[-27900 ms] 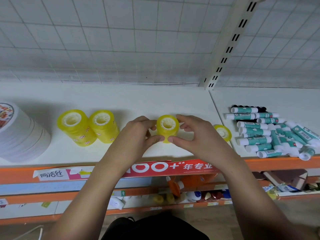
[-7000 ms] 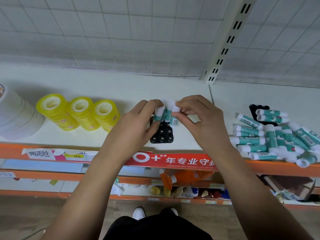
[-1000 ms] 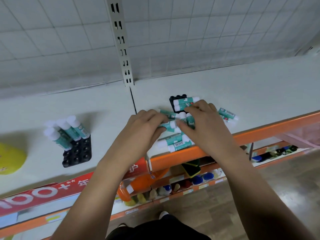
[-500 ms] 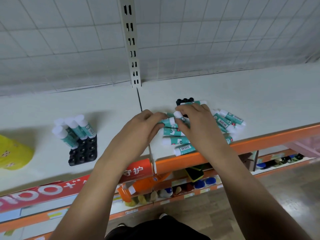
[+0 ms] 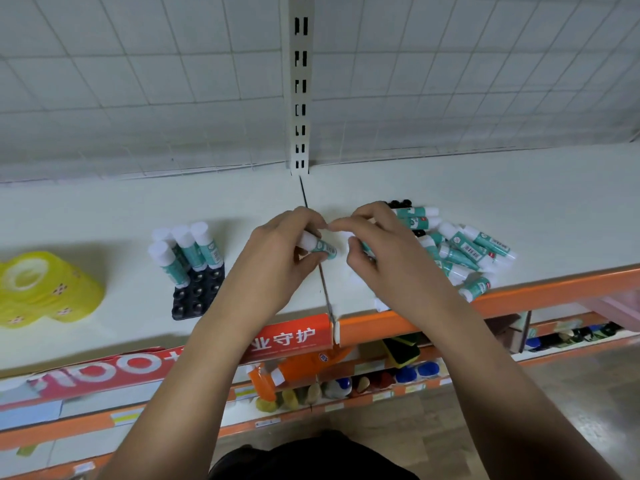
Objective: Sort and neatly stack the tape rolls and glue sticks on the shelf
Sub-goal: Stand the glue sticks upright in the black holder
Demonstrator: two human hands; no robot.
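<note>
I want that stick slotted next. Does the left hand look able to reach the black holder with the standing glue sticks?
Probably yes. The left hand grips a glue stick, and only bare shelf lies between it and the black holder, whose front sockets are empty. The right hand holds another.

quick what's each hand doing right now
Left hand: holds a glue stick.
Right hand: curled round a second stick, mostly hidden.

The red strip (image 5: 284,341) on the shelf (image 5: 485,202) edge reads "00+" and "业守护".
</note>
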